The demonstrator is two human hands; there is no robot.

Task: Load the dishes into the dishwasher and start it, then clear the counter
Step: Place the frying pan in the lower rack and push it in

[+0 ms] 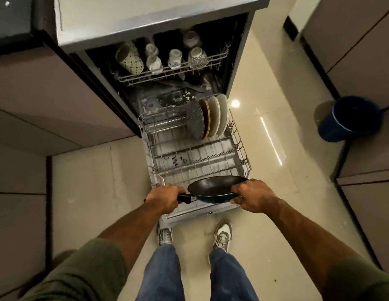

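Standing at 6 o'clock facing an open dishwasher (158, 25), a person holds a frying pan (213, 187) over the near edge of the pulled-out lower rack (240, 144). Dishwasher body fills 12 o'clock, with its door dropped flat under the lower rack. Upper rack (167, 72) sits inside at 12, loaded with patterned mugs and cups; a big diamond-print mug (129, 59) lies tilted at its 9 o'clock end. Lower rack: four plates (213, 117) stand on edge at its 1 o'clock corner, a dark speckled one leftmost, then brown-rimmed, then two pale ones. Rest of that rack shows bare tines. Blue bucket (350, 118) stands on the tile floor at 3 o'clock, well apart from the dishwasher. Pan is dark inside, teal outside, roughly level, with its handle pointing to 9 o'clock. Left hand (165, 197) is wrapped around the black handle. Right hand (252, 195) pinches the pan rim at its 3 o'clock side, thumb on top. Sneakers (222, 234) show at 6 o'clock, below the door edge.
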